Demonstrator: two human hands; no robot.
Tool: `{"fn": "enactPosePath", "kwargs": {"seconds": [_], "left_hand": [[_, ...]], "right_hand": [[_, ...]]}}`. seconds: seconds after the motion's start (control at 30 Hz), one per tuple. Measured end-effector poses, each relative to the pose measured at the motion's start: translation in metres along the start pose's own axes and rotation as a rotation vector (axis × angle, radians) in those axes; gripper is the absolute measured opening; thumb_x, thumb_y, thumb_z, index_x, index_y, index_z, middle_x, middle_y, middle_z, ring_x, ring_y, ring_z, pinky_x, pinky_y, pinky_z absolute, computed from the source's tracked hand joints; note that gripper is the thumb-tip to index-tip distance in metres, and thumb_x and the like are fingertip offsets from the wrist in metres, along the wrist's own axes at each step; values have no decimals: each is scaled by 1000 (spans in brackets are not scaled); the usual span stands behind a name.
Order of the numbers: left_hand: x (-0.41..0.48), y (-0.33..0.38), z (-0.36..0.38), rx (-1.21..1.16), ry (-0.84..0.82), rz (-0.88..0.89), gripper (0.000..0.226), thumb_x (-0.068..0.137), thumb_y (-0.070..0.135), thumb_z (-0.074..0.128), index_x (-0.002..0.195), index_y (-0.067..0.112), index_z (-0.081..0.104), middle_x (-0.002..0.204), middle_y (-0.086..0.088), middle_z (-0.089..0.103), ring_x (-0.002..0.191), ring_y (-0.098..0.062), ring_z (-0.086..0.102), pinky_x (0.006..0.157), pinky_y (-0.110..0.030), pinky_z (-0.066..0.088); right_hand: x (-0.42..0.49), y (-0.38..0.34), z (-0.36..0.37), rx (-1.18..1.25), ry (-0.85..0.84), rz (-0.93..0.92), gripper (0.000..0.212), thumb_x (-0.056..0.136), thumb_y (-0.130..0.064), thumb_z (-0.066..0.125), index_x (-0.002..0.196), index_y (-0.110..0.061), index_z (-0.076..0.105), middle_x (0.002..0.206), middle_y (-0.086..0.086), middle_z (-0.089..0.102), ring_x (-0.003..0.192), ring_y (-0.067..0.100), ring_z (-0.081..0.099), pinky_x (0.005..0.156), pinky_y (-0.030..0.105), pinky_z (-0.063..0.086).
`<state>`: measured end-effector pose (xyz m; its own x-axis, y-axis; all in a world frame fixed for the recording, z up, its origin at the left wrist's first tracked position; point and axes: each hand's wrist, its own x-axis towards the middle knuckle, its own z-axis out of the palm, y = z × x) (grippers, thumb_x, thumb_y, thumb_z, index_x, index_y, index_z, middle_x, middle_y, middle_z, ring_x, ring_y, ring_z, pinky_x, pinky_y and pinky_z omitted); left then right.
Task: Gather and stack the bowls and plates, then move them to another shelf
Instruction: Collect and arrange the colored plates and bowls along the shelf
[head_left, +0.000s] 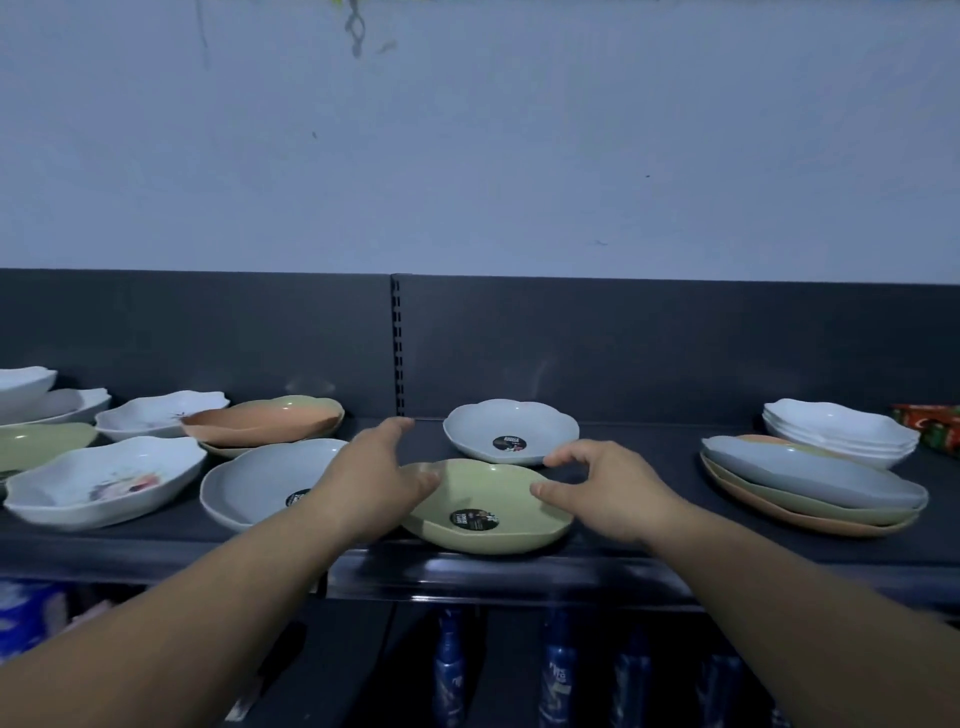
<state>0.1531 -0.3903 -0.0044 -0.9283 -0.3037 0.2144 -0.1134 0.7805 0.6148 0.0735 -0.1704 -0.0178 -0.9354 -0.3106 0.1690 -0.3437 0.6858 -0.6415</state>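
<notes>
Green plate (488, 493) — left hand (374, 483), right hand (608, 493) half-open at its rim.

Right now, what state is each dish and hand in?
green plate: unstacked, upright, between both hands
rear grey plate: unstacked, upright
plate stack: stacked, grey on top
white bowls: stacked
left hand: open, thumb over green plate
right hand: open, thumb over green plate

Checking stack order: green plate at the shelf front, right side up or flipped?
Right side up. The green plate rests on the shelf hollow up, black sticker showing inside.
</notes>
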Motion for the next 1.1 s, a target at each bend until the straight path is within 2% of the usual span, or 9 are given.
{"fn": "enactPosePath", "kwargs": {"seconds": [0.1,0.17,0.4,0.53,0.67,0.8,0.97,1.03,1.1], "left_hand": [[0,-8,-2,43,-67,-24,72,87,42,62,148,22,28,147,-5,41,129,-22,45,99,-27,37],[0,-10,-2,57,-108,-34,74,87,44,62,148,22,27,145,-6,43,128,-23,46,98,-27,37],[0,-9,-2,-29,-155,-14,70,85,42,65,144,25,34,140,-5,48,123,-22,49,99,-28,41],[-1,-7,-2,-65,-154,18,69,84,44,66,144,26,36,142,-2,46,126,-20,47,100,-27,38],[-2,3,-1,-96,-125,81,66,83,44,67,140,27,40,140,2,47,124,-16,47,94,-23,35],[0,22,6,-111,-114,131,69,79,49,68,140,30,41,142,3,47,126,-17,47,103,-29,37],[1,65,24,-144,-72,223,66,81,48,67,139,28,43,141,3,46,127,-16,46,99,-25,34],[1,85,36,-188,-48,250,64,83,47,65,139,26,43,141,4,46,126,-15,46,101,-25,34],[2,104,50,-235,-24,268,63,84,48,64,139,27,44,140,5,47,124,-14,47,104,-27,36]], "right_hand": [[2,-3,8,15,-59,99,66,78,-55,71,134,-25,55,136,-8,52,125,12,49,99,25,38],[2,-5,12,38,-95,158,78,74,-59,72,138,-20,52,142,-5,50,128,15,49,107,29,38],[-2,-7,18,162,-98,269,88,55,-52,88,129,-15,58,125,-2,61,111,15,61,102,34,48],[-5,-8,20,264,-74,283,85,59,-38,90,132,-9,56,113,0,65,96,19,69,87,32,57],[-15,-12,8,291,-43,268,80,63,-39,89,132,-13,56,105,-3,66,88,16,68,82,32,56],[-26,-11,-19,283,5,236,67,68,-40,86,125,-15,60,99,-9,65,87,7,62,73,22,48],[-30,12,-62,279,78,191,69,64,-46,86,123,-20,59,104,-12,66,92,1,62,77,12,48],[-28,28,-81,295,103,181,97,52,-59,87,134,-19,54,122,-3,64,109,10,62,98,24,48],[-29,44,-102,313,96,179,125,32,-71,85,140,-19,49,128,-1,62,115,14,61,106,33,45]]}}
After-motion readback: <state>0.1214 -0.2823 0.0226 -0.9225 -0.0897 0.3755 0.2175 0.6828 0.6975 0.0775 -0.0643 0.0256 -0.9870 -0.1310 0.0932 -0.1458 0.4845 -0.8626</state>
